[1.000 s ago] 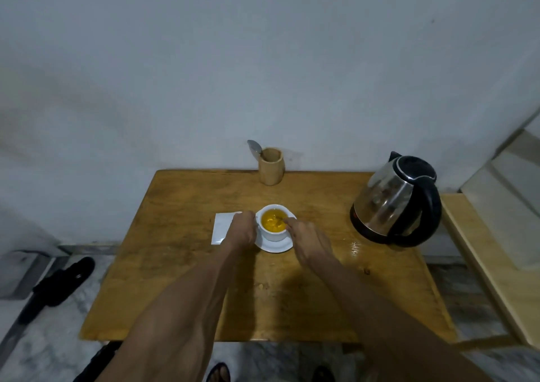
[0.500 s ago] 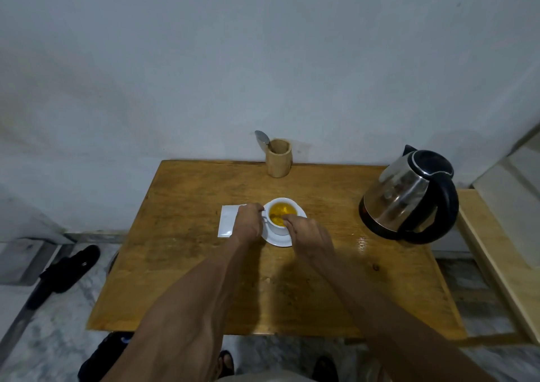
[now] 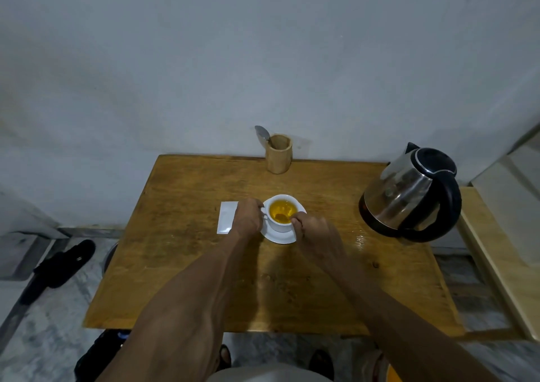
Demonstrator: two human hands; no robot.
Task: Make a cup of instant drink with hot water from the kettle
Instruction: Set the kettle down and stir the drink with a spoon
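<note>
1. Pinching something thin at the near right rim of the cup, the fingers of our right hand are closed narrow; what they grip is too small for us to name, though a dark shape in the drink looks like the bowl of a spoon.
2. We see our left hand curled against the left side of the cup, its fingers closed at the handle; how firmly they grip it we cannot tell.
3. We find the white cup standing upright on a white saucer, near the middle of the table, holding a yellow-orange drink.
4. Just left of the cup, partly under our left hand, a flat white sachet lies on the table.
5. At the far edge of the table, behind the cup, we see a small wooden holder standing upright with a metal spoon leaning out of it to the left.
6. Well to the right of the cup, the steel kettle stands on the table with its black lid closed and its black handle toward the right.
7. A wet, shiny patch shows on the table between the kettle and our right forearm.
8. On the floor to the left we see a black sandal.
</note>
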